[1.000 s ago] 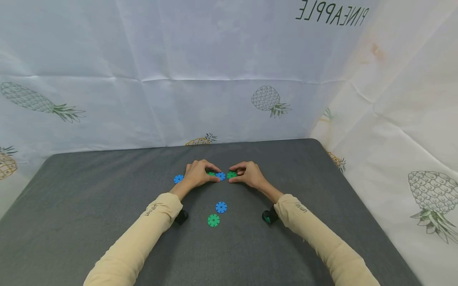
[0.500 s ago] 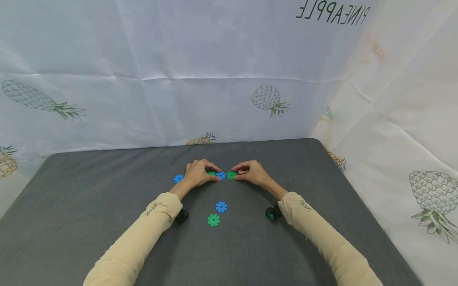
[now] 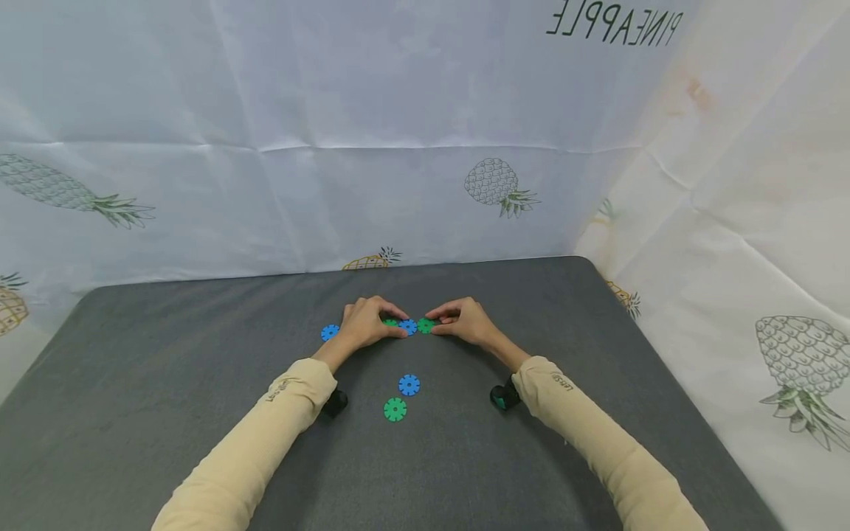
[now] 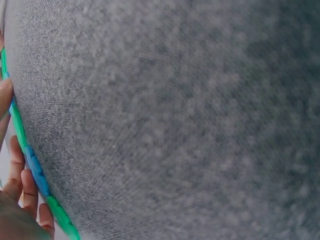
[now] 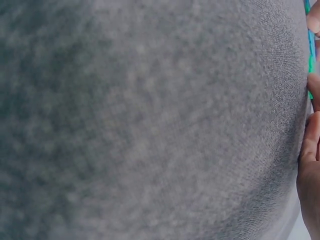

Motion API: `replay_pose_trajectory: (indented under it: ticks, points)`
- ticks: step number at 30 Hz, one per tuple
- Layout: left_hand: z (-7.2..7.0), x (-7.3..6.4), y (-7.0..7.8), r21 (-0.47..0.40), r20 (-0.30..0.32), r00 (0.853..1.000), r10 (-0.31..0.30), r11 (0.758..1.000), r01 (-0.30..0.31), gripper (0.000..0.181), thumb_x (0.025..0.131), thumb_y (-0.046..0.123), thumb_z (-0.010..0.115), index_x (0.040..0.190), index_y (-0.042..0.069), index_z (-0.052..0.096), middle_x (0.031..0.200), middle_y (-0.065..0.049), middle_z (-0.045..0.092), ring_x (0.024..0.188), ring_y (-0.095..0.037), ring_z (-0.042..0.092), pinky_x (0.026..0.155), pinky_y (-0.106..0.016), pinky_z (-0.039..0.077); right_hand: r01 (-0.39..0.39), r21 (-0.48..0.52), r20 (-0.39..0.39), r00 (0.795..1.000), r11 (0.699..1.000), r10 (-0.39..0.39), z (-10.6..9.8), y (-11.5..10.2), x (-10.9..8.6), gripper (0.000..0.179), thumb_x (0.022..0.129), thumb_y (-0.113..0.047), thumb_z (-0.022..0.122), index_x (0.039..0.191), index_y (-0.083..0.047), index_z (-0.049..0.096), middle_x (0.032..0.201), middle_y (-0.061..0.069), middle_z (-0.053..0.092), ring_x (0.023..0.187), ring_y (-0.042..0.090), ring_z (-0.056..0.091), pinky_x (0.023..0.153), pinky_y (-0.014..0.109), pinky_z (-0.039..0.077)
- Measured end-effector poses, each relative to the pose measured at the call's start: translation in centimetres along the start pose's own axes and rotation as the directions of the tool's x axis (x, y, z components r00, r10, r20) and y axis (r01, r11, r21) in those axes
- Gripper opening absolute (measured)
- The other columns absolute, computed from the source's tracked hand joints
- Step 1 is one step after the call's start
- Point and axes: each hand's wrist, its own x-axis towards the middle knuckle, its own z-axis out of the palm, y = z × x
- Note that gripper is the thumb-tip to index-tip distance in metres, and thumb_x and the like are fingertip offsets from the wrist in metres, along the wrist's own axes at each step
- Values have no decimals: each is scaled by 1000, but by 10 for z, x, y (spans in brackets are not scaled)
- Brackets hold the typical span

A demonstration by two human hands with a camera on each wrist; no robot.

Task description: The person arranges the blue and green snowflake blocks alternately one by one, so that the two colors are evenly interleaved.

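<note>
A row of slotted plastic discs lies on the grey table, alternating blue and green. With thumb and fingers my left hand (image 3: 362,323) pinches a blue disc (image 3: 408,327) at the row's right end. Just inside that grip shows a green disc (image 3: 390,323). My right hand (image 3: 470,324) pinches another green disc (image 3: 426,325), whose edge meets the blue one. A further blue disc (image 3: 330,332) shows left of my left wrist; the discs between are hidden by the hand. In the left wrist view the linked row, with a green disc (image 4: 62,217) lowest, runs beside my fingers.
Nearer to me on the grey tablecloth (image 3: 425,472) lie a loose blue disc (image 3: 409,385) and a loose green disc (image 3: 395,409). A white pineapple-print curtain (image 3: 398,199) hangs behind the table and along its right side.
My right hand first shifted a little right, then came back left, and its green disc has moved left up to the blue disc. My left hand has stayed in place.
</note>
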Motion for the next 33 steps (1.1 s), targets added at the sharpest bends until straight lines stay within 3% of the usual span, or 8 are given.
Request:
replay_pose_trajectory:
  ticks: [23, 28, 33]
  points:
    - [-4, -2, 4, -34, -3, 1000, 9, 999, -9, 33, 77, 33, 80, 107, 21, 74, 106, -2, 66, 95, -23, 57, 83, -50, 31, 10, 23, 15, 1000, 1000, -11, -2, -1, 0, 27, 80, -2, 76, 107, 0, 73, 98, 11, 69, 78, 9, 59, 72, 23, 51]
    - [-2, -1, 4, -34, -6, 1000, 10, 999, -11, 33, 77, 34, 80, 106, 20, 75, 106, -2, 66, 96, -23, 57, 84, -51, 32, 18, 67, 29, 999, 998, -20, -2, 0, -1, 29, 81, 1, 74, 110, 2, 71, 106, 14, 68, 85, 16, 61, 74, 22, 51]
    - [-2, -3, 8, -32, 0, 1000, 9, 999, -9, 32, 77, 33, 81, 105, 19, 75, 109, -2, 67, 97, -24, 58, 84, -51, 32, 102, 152, 42, 993, 983, -110, -4, 7, -4, 31, 84, 5, 69, 114, 8, 66, 112, 21, 65, 93, 27, 61, 77, 24, 51]
